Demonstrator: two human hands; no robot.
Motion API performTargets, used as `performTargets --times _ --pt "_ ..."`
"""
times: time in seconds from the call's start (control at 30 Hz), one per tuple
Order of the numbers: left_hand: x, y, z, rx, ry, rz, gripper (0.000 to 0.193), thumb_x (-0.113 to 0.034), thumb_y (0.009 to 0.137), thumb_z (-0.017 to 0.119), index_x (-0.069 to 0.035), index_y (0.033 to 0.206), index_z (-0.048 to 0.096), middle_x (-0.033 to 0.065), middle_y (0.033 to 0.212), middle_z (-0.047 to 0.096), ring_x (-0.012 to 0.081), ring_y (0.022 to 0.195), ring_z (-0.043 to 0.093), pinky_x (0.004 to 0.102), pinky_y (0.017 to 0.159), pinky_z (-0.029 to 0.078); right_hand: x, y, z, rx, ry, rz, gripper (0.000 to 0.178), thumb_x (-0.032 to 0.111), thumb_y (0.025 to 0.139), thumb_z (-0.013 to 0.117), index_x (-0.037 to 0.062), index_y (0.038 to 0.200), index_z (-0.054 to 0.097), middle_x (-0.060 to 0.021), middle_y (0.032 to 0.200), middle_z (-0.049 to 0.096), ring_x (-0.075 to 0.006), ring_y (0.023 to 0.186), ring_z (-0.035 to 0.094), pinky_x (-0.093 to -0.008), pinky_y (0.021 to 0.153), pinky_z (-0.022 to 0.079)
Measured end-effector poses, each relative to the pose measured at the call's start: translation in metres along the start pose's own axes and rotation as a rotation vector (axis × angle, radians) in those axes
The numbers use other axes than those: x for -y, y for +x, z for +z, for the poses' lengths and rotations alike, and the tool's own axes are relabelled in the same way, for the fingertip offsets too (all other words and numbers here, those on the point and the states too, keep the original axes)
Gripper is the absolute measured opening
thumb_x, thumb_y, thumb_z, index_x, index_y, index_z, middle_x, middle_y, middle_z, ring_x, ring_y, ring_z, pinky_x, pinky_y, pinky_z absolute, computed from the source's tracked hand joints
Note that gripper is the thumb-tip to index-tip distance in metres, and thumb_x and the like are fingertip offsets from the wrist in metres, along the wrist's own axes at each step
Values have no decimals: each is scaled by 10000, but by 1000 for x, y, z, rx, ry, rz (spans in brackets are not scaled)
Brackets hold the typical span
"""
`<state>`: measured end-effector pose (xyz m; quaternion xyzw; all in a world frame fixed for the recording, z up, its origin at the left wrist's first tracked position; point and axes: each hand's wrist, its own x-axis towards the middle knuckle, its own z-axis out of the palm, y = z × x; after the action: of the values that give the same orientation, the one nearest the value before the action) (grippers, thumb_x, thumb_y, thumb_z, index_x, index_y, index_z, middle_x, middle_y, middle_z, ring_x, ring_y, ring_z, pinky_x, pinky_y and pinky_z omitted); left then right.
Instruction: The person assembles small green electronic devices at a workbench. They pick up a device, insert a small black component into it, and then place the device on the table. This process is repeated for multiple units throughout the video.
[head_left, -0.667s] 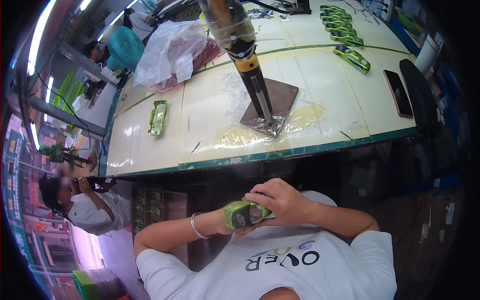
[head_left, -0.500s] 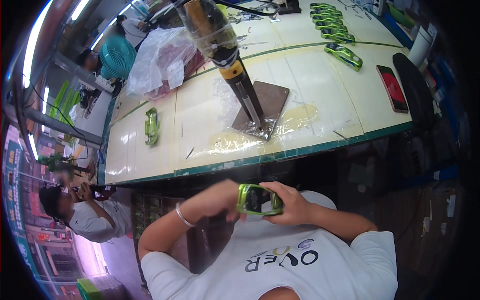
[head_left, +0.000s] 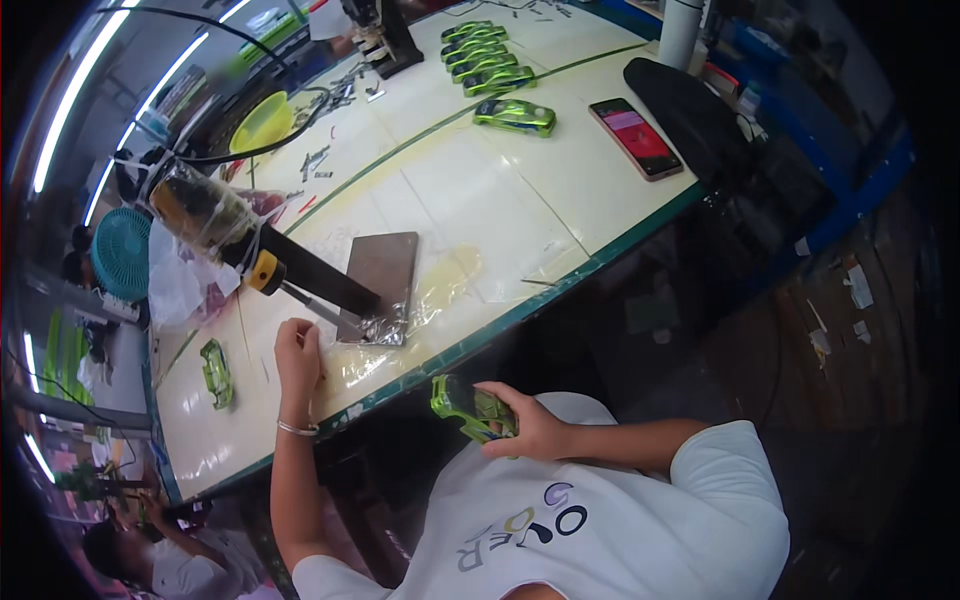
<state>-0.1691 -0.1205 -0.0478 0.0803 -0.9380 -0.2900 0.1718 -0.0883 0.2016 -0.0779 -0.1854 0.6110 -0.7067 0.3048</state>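
Head view: the right hand [head_left: 535, 432] is closed around a green toy car [head_left: 470, 408], held near the chest below the table [head_left: 560, 190] edge. The left hand [head_left: 298, 352] rests with curled fingers on the table, holding nothing, beside the screwdriver [head_left: 300, 280]. Best to steady the car level before meeting the tool tip.

Bare table [head_left: 520, 210] lies right of the metal plate [head_left: 380, 280]; the hanging screwdriver [head_left: 260, 265] blocks its left.
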Motion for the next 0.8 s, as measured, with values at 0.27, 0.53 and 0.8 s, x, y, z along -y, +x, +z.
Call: performTargets --times 0.27,0.53,0.8 --pt "24 8 -12 127 -109 -173 82 -46 718 580 23 760 571 37 632 546 99 558 482 235 526 403 4 3 -9 -32 0 -68 707 137 663 696 30 1236 297 -97 1026 505 -143 917 484 -265 803 399" --pt "11 -41 -32 -129 -520 -307 148 -85 773 576 50 834 587 39 665 549 81 586 485 196 517 380 -5 -1 -17 -51 -34 -117 712 148 655 704 34 1233 304 -78 990 503 -122 866 474 -250 766 399" --pt "-30 -118 -29 -214 -1104 -338 164 -50 798 543 57 921 565 97 719 573 148 649 547 237 575 445 7 5 -24 -14 -5 -36 745 113 651 708 13 1252 278 -96 1113 450 -130 997 428 -254 860 351"
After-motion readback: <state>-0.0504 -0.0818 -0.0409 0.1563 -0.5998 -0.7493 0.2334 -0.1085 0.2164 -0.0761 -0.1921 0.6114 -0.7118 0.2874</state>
